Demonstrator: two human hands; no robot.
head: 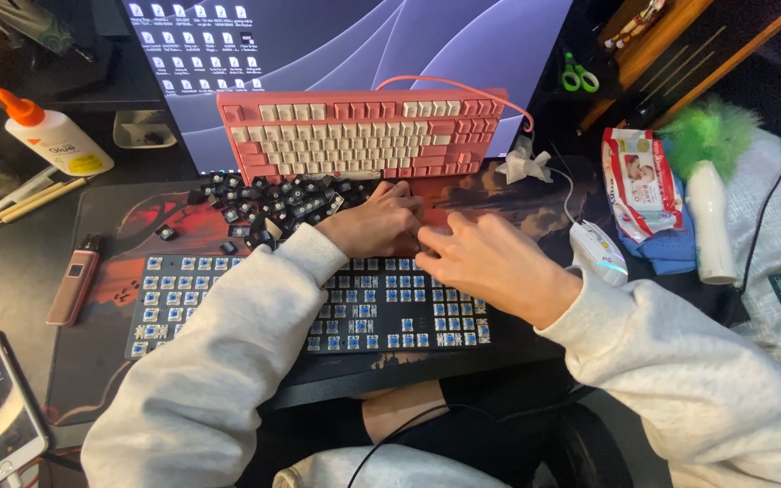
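Resting over the stripped black keyboard [255, 312], both hands' fingers [431, 242] curl at its top edge; any grasp is hidden.

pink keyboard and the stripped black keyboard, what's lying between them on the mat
In the head view, a heap of loose black keycaps lies between the pink keyboard and the stripped keyboard, left of the left hand and right hand.

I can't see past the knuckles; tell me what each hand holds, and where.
Cannot be told. Left hand and right hand meet over the keyboard with bare blue switches, fingertips hidden.
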